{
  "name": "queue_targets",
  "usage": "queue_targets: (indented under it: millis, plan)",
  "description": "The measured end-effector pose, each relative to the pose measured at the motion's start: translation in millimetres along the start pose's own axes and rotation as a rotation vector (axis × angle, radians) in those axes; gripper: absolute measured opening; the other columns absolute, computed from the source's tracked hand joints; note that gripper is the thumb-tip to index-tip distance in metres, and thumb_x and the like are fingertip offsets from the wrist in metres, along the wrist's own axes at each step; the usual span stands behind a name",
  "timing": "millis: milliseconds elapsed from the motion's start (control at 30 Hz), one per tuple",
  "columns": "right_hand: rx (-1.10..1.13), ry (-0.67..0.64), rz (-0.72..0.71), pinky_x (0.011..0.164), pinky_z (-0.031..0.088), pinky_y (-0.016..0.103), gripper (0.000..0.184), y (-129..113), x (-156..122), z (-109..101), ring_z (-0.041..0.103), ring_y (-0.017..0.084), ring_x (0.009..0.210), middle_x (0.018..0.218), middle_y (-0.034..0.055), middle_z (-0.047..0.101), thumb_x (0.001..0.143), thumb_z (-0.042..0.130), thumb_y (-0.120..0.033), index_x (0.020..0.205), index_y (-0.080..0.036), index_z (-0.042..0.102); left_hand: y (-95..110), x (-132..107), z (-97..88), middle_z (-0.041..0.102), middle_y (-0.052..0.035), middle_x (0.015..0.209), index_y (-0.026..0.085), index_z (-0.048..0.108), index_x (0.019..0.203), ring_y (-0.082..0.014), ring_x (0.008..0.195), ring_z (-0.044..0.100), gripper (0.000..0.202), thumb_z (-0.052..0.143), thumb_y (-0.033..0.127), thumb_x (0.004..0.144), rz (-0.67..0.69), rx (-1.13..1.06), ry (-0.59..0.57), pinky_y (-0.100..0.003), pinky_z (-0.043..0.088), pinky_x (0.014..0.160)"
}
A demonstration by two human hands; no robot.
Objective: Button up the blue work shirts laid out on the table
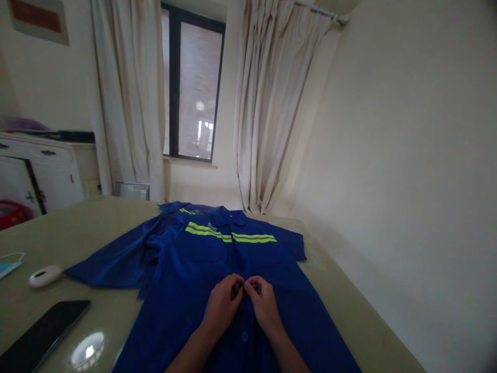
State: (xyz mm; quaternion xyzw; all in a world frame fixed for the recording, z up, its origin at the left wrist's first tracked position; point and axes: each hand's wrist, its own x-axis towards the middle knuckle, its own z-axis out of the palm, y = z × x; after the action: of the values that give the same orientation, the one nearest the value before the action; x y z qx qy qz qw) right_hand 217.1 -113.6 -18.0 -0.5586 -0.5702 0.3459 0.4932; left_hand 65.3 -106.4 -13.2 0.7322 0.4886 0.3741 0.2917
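Observation:
A blue work shirt (202, 254) with yellow-green and grey reflective bands lies face up on the table, its collar at the far end. My left hand (225, 298) and my right hand (262, 298) meet at the middle of its front opening, both closed in a pinch on the cloth edge there. Whether a button sits between the fingertips is hidden. Below the hands, a round blue button (244, 336) shows on the front strip. Another blue garment (128, 254) with a similar band lies partly under the shirt on the left.
On the glossy table (112, 223) at left lie a dark phone (46, 331), a white oval object (45, 276) and a face mask (10, 267). A wall (396, 181) runs along the right side. Curtains (264, 103) and a window stand behind; a white cabinet (58, 171) is at far left.

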Motion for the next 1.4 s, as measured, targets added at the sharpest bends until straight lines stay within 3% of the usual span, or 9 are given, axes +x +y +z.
queue_targets:
  millis: [300, 500, 600, 733, 900, 1033, 1133, 1233, 1400]
  plan:
    - [0.061, -0.012, 0.055, 0.07, 0.051, 0.03, 0.039, 4, 3, -3, 0.069, 0.024, 0.078, 0.078, 0.0063, 0.075, 0.08, 0.068, -0.057, 0.078, -0.018, 0.071, 8, -5, 1.5, 0.072, -0.0008, 0.103, 0.027, 0.065, 0.108, -0.0175, 0.094, 0.068, 0.023, 0.047, 0.019, 0.097, 0.025, 0.317, -0.062, -0.025, 0.046, 0.079]
    - [0.061, 0.029, 0.009, 0.078, 0.052, 0.034, 0.043, 2, 4, -4, 0.071, 0.027, 0.086, 0.085, 0.0102, 0.077, 0.082, 0.064, -0.059, 0.083, -0.017, 0.073, 8, -5, 2.2, 0.073, -0.0028, 0.109, 0.025, 0.064, 0.112, -0.0186, 0.102, 0.069, 0.022, 0.045, 0.022, 0.101, 0.045, 0.363, -0.028, -0.027, 0.046, 0.085]
    - [-0.038, 0.072, -0.037, 0.078, 0.052, 0.034, 0.034, 2, 1, -5, 0.071, 0.026, 0.084, 0.087, 0.0095, 0.077, 0.086, 0.061, -0.049, 0.089, -0.018, 0.074, 8, -4, 2.2, 0.073, -0.0016, 0.106, 0.025, 0.063, 0.106, -0.018, 0.098, 0.069, 0.022, 0.041, 0.024, 0.104, -0.007, 0.394, -0.065, -0.027, 0.045, 0.081]
    - [-0.266, 0.031, -0.089, 0.065, 0.047, 0.028, 0.019, 3, -4, -5, 0.066, 0.02, 0.068, 0.073, 0.0025, 0.071, 0.085, 0.054, -0.023, 0.089, -0.021, 0.072, 7, -3, 2.7, 0.072, -0.0006, 0.098, 0.025, 0.058, 0.102, -0.0171, 0.091, 0.07, 0.026, 0.032, 0.024, 0.107, -0.049, 0.399, -0.095, -0.026, 0.042, 0.073]
    - [-0.459, 0.0, -0.127, 0.075, 0.047, 0.026, 0.029, -2, -8, -8, 0.067, 0.019, 0.083, 0.09, 0.0031, 0.07, 0.085, 0.049, -0.013, 0.096, -0.024, 0.073, 6, -6, 5.5, 0.069, -0.0053, 0.096, 0.022, 0.06, 0.101, -0.0218, 0.095, 0.064, 0.032, 0.028, 0.02, 0.105, -0.02, 0.513, 0.004, -0.031, 0.041, 0.082]
    - [-0.485, -0.144, -0.141, 0.078, 0.047, 0.025, 0.037, -6, -9, -13, 0.067, 0.018, 0.088, 0.099, 0.0031, 0.07, 0.086, 0.05, -0.012, 0.108, -0.028, 0.076, 10, -15, 7.0, 0.068, -0.0068, 0.1, 0.02, 0.064, 0.098, -0.0252, 0.098, 0.06, 0.031, 0.033, 0.017, 0.102, 0.007, 0.652, 0.052, -0.035, 0.042, 0.085]
    - [-0.505, -0.197, -0.13, 0.08, 0.047, 0.026, 0.038, -9, -11, -16, 0.068, 0.018, 0.09, 0.099, 0.0037, 0.071, 0.087, 0.05, -0.011, 0.109, -0.027, 0.077, 10, -26, 7.2, 0.068, -0.0097, 0.113, 0.019, 0.066, 0.116, -0.0273, 0.104, 0.061, 0.034, 0.035, 0.018, 0.101, 0.011, 0.709, 0.063, -0.039, 0.044, 0.088]
    - [-0.629, -0.214, -0.119, 0.082, 0.047, 0.027, 0.038, -19, -14, -15, 0.069, 0.019, 0.094, 0.103, 0.0044, 0.072, 0.086, 0.051, -0.01, 0.109, -0.027, 0.076, 2, -39, 6.7, 0.056, -0.0145, 0.146, 0.017, 0.054, 0.143, -0.0319, 0.131, 0.052, 0.047, 0.038, 0.024, 0.1, 0.062, 0.752, 0.062, -0.049, 0.04, 0.106]
    - [-0.863, -0.172, -0.098, 0.076, 0.047, 0.033, 0.018, -51, -3, 6, 0.068, 0.025, 0.095, 0.104, 0.0091, 0.07, 0.089, 0.056, -0.022, 0.094, -0.024, 0.073, -9, -53, 3.6, 0.037, -0.0124, 0.163, 0.014, 0.044, 0.153, -0.0314, 0.151, 0.033, 0.058, 0.036, 0.032, 0.099, 0.09, 0.717, -0.097, -0.052, 0.029, 0.123]
